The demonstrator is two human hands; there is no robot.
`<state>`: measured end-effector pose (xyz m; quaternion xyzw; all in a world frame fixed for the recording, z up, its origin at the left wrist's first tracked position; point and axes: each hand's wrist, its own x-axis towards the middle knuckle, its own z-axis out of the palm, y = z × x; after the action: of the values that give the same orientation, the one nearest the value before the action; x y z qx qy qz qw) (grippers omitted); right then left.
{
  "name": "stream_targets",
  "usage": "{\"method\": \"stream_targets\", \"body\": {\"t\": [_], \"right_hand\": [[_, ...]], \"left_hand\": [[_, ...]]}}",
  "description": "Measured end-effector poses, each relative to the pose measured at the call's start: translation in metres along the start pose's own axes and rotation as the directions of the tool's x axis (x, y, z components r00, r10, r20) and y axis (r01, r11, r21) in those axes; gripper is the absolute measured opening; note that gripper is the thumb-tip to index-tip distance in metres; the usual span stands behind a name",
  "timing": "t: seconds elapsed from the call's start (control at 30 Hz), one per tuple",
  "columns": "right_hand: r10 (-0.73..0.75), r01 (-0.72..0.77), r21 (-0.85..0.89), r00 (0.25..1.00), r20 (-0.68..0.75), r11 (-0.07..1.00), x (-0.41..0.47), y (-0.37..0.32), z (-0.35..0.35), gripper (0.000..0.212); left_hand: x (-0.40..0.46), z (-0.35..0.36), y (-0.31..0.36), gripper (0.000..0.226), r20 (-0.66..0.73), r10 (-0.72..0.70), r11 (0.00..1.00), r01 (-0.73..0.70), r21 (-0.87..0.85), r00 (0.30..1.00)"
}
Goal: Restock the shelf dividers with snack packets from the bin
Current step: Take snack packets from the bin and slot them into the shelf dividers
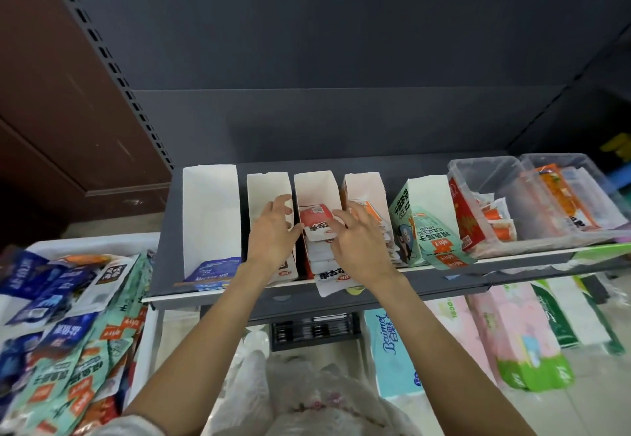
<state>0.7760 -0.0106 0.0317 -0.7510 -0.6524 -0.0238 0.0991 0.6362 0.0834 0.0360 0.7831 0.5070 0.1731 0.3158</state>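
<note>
I see the red-and-white snack packet (316, 222) lying on top of the stack in the third white divider (317, 184) from the left, on the grey shelf (164, 265). My left hand (273, 230) rests on the wall between the second and third dividers, fingers spread and released; I judge it steadies the cardboard. My right hand (356, 242) touches the packet's right edge with loosely extended fingers, gripping nothing firmly that I can confirm; I judge it is squaring the packet into the stack. A lower packet (329, 280) overhangs the near shelf edge. Left, the first divider (210, 213) holds only a blue packet (215, 273) at its near end, leaving open room. Right stand a green-printed divider (420, 227) and clear tubs (485, 176). The supply bin (68, 326) sits near left, below shelf level, well apart.
</note>
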Motion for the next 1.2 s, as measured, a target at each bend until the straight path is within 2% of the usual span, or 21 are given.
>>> {"method": "stream_targets", "body": {"t": [0.1,0.17,0.23,0.33,0.43,0.5,0.6,0.67,0.73,0.8,0.87,0.93,1.03,1.1,1.2], "right_hand": [[0.023,0.000,0.171,0.991,-0.131,0.985,-0.015,-0.006,-0.016,0.037],[0.046,0.024,0.298,0.973,-0.226,0.954,-0.024,-0.015,-0.030,0.032],[0.057,0.054,0.440,0.970,-0.236,0.896,-0.034,-0.031,-0.045,0.029],[-0.040,0.156,0.536,0.974,-0.223,0.830,-0.046,-0.064,-0.053,0.025],[-0.207,0.275,0.539,0.961,-0.185,0.797,-0.053,-0.109,-0.041,0.020],[-0.317,0.326,0.483,0.943,-0.104,0.812,-0.057,-0.141,-0.026,0.018],[-0.449,0.330,0.456,0.875,0.180,0.827,-0.060,-0.188,0.002,0.021],[-0.496,0.318,0.476,0.810,0.313,0.820,-0.056,-0.221,0.021,0.027],[-0.514,0.294,0.514,0.778,0.361,0.806,-0.048,-0.256,0.037,0.035],[-0.505,0.256,0.527,0.761,0.407,0.811,-0.039,-0.293,0.054,0.038],[-0.436,0.159,0.516,0.763,0.477,0.842,-0.034,-0.329,0.077,0.036],[-0.270,-0.067,0.498,0.775,0.572,0.865,-0.029,-0.360,0.099,0.034],[-0.045,-0.350,0.392,0.694,0.719,0.851,-0.028,-0.395,0.127,0.048],[0.044,-0.441,0.338,0.658,0.751,0.831,-0.031,-0.411,0.140,0.060],[0.180,-0.582,0.325,0.646,0.742,0.746,-0.033,-0.420,0.156,0.059]], "left_hand": [[-0.008,-0.006,-0.001,0.050,-0.026,-0.031,1.000,0.031,0.003,0.999],[-0.022,-0.018,-0.001,0.041,-0.092,-0.023,1.000,0.024,0.001,0.996],[-0.045,-0.034,-0.006,0.030,-0.188,0.016,0.998,-0.026,-0.053,0.982],[-0.094,-0.060,-0.027,0.019,-0.366,0.049,0.996,-0.073,-0.053,0.929],[-0.145,-0.082,-0.070,0.029,-0.485,-0.028,1.000,0.027,-0.009,0.874],[-0.177,-0.094,-0.105,0.032,-0.518,-0.134,0.988,0.155,-0.002,0.845],[-0.213,-0.114,-0.168,0.018,-0.476,-0.397,0.902,0.430,-0.043,0.785],[-0.229,-0.127,-0.215,0.027,-0.408,-0.536,0.825,0.561,-0.067,0.739],[-0.238,-0.140,-0.260,0.038,-0.326,-0.634,0.757,0.649,-0.076,0.702],[-0.237,-0.150,-0.298,0.048,-0.236,-0.700,0.702,0.710,-0.056,0.674],[-0.232,-0.156,-0.328,0.061,-0.148,-0.710,0.700,0.714,-0.029,0.689],[-0.223,-0.159,-0.350,0.070,-0.097,-0.648,0.757,0.653,0.030,0.756],[-0.210,-0.159,-0.369,0.079,-0.019,-0.540,0.836,0.539,0.103,0.841],[-0.205,-0.154,-0.374,0.081,0.068,-0.525,0.847,0.512,0.143,0.849],[-0.205,-0.146,-0.380,0.078,0.125,-0.515,0.849,0.483,0.214,0.848]]}}
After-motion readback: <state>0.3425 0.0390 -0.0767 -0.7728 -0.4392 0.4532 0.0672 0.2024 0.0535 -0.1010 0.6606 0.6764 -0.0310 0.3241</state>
